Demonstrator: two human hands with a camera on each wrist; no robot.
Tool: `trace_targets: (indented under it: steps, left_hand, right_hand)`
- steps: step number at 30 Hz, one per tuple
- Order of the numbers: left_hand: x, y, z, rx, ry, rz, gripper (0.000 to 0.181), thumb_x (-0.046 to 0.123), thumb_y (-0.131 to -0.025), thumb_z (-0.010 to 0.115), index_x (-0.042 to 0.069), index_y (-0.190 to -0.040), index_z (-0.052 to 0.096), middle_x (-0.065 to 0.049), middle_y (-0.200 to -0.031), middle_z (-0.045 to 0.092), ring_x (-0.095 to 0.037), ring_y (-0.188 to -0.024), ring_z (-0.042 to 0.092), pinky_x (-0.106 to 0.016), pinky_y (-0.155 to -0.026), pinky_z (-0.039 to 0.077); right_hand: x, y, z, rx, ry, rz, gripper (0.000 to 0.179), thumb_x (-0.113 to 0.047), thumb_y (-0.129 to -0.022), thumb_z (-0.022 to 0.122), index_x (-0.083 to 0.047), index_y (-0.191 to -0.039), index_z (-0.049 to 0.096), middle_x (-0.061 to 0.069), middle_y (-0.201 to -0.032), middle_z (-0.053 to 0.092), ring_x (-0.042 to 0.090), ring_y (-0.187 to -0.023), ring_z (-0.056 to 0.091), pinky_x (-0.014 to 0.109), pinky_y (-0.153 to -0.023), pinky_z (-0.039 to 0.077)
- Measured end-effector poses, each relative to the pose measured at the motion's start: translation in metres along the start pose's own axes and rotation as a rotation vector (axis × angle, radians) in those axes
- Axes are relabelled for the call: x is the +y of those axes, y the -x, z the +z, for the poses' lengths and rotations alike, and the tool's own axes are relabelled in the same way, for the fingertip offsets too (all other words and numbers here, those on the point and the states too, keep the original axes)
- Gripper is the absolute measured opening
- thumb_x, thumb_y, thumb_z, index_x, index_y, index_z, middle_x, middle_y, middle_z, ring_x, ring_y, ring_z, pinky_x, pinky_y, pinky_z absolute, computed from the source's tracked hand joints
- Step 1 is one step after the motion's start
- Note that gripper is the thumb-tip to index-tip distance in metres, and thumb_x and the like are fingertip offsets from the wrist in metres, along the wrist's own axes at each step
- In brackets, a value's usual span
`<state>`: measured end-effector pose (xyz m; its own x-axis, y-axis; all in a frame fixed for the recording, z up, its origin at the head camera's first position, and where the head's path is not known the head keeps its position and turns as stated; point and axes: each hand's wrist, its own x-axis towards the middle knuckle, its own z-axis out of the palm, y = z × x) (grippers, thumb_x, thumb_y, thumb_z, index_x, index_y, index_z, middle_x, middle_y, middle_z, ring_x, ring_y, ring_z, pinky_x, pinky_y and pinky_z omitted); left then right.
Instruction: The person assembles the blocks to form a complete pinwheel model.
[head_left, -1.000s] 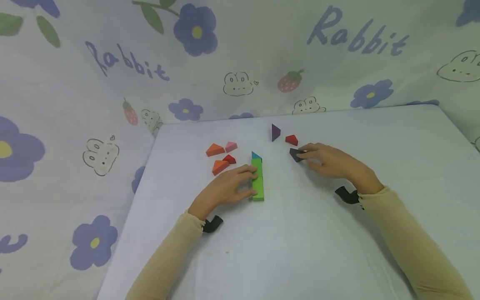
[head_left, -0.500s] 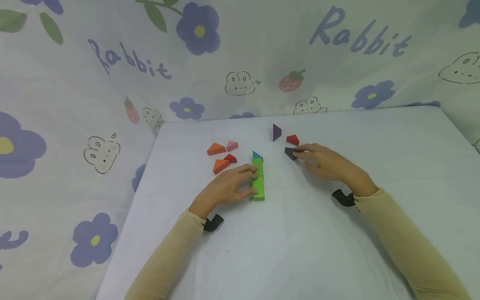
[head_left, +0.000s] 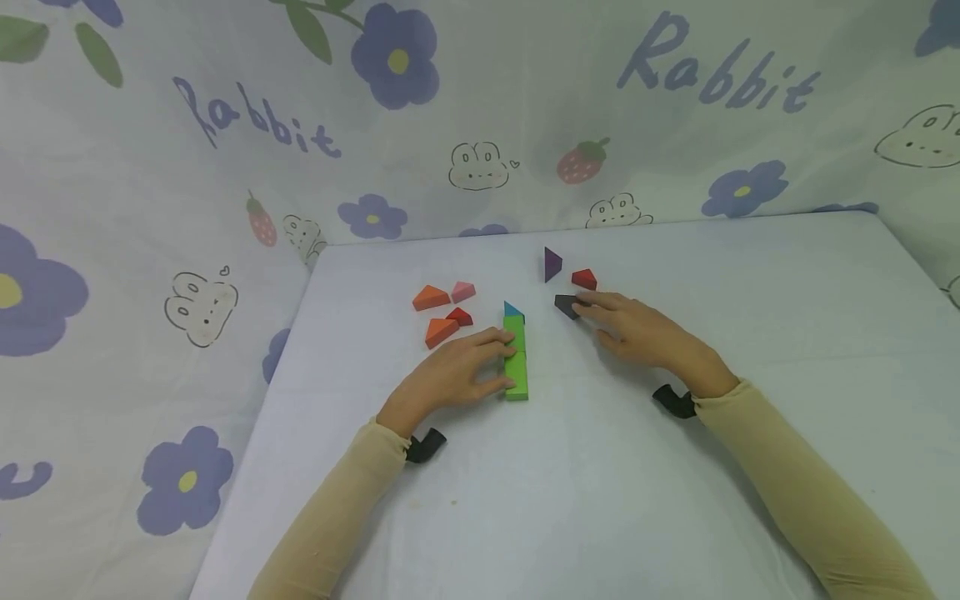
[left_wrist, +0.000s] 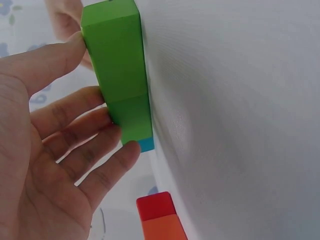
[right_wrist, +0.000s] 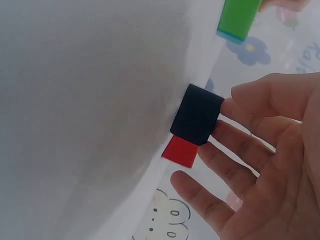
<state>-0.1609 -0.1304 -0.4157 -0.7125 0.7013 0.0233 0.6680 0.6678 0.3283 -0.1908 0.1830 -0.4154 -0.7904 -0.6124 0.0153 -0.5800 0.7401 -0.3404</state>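
Observation:
Two green blocks [head_left: 517, 369] lie end to end in a column, with a blue triangular block [head_left: 512, 309] at the far end. My left hand [head_left: 448, 372] touches their upper side with spread fingertips; in the left wrist view, thumb and fingers all rest along one face of the green blocks [left_wrist: 117, 60]. To the right, my right hand [head_left: 637, 335] has its fingertips on a black block [head_left: 566, 306]. The right wrist view shows fairly straight fingers against one face of the black block [right_wrist: 197, 114], the thumb close to its edge.
Behind the black block are a small red block [head_left: 583, 278] and a purple trapezoid block [head_left: 552, 264]. Left of the column lie orange blocks [head_left: 441, 332], a red block [head_left: 460, 317] and a pink block [head_left: 462, 292]. A patterned cloth [head_left: 525, 100] hangs behind the white table [head_left: 585, 500].
My right hand has slid the black block leftward across the table, closer to the blue block. The left hand has stayed in place on the green blocks.

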Motion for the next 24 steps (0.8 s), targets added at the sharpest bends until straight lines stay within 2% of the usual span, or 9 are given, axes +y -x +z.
trace_targets:
  steps: [9,24]
  left_hand:
    - [0.002,-0.001,-0.004,0.0,-0.004,0.002,0.05,0.04,-0.088,0.072,0.014,-0.13,0.064,0.001,-0.141,0.055,-0.016,-0.131,0.051,-0.032,-0.108,0.044]
    - [0.001,0.0,-0.001,-0.009,-0.009,0.005,0.05,0.042,-0.088,0.071,0.016,-0.13,0.064,0.002,-0.142,0.054,-0.015,-0.132,0.051,-0.031,-0.108,0.044]
  right_hand:
    - [-0.008,-0.01,0.004,0.045,0.0,-0.033,0.05,-0.005,-0.094,0.058,-0.007,-0.143,0.05,0.013,-0.154,0.04,0.035,-0.141,0.038,0.055,-0.11,0.039]
    - [-0.023,-0.041,0.007,0.013,-0.009,-0.054,0.048,-0.005,-0.095,0.057,-0.006,-0.143,0.05,0.011,-0.154,0.041,0.033,-0.142,0.037,0.051,-0.114,0.035]
